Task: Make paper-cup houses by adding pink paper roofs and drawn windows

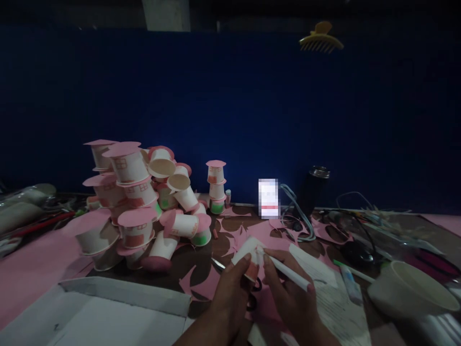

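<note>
Watching the head feed, I see the left hand (230,288) curled closed around a small paper cup (247,252) at 6 o'clock, thumb on top. The right hand (291,293) pinches a white pen (288,271), its tip touching the cup's side. At 9 o'clock lies a heap of pink-roofed cups (137,202) that I judge finished. At 4 o'clock a plain cup (410,288) looks untouched. I'd say many are done and this one is mid-marking.
</note>
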Demonstrator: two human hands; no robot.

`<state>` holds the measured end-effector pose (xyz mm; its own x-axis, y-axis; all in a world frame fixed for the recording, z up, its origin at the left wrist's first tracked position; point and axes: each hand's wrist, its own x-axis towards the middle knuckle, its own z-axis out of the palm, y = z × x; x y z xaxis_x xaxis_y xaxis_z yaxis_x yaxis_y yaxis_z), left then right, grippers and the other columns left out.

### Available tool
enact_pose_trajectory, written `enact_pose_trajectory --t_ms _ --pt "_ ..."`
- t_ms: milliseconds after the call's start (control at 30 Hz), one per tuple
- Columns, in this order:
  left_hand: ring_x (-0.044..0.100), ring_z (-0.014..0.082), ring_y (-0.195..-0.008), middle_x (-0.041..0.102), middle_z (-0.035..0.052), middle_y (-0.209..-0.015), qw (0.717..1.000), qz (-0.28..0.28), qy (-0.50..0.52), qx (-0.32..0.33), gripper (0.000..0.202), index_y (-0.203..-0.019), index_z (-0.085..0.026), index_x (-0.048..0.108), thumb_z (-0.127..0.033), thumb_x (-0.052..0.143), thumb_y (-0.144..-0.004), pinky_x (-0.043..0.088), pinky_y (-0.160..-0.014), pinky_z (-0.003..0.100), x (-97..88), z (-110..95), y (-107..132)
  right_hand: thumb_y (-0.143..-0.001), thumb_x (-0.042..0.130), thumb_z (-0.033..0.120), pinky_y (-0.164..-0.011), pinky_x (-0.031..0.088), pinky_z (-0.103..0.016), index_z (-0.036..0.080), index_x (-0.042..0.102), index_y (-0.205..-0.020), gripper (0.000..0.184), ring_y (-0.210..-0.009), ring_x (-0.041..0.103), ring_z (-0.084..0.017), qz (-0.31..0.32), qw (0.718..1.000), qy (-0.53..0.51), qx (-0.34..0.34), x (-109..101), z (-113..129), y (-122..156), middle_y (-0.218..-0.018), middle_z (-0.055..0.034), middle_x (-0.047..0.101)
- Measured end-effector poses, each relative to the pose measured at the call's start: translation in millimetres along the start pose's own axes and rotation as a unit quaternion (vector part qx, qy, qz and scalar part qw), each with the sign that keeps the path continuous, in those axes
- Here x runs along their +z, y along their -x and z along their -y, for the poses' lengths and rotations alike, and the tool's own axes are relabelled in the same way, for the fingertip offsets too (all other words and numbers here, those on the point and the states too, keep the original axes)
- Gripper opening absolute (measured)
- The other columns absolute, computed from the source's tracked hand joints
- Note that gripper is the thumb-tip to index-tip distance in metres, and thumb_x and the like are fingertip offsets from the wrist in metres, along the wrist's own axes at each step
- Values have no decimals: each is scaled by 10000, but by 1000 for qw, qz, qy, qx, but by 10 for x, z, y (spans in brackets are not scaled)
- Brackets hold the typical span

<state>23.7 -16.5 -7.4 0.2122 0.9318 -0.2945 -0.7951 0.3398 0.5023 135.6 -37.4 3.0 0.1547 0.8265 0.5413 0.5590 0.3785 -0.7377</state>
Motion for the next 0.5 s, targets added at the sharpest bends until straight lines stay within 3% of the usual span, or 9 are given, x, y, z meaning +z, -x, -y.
enact_pose_trajectory --t_ms 233,500 --pt "653 180 -822 703 97 -918 1000 1 -6 -2 192 -860 -108 671 -222 704 -709 495 -732 252 -16 12 -4 -879 513 312 -643 517 -263 230 613 -953 149 -704 650 -161 10 1000 -3 -7 -4 -14 -6 -887 -34 662" --pt "583 121 -541 684 54 -749 999 8 -44 -8 237 -874 -116 652 -302 681 -730 404 -517 224 -71 31 -24 -874 516 315 -584 518 -247 243 635 -953 159 -674 657 -153 14 1000 -3 1 5 -44 10 -899 -26 672"
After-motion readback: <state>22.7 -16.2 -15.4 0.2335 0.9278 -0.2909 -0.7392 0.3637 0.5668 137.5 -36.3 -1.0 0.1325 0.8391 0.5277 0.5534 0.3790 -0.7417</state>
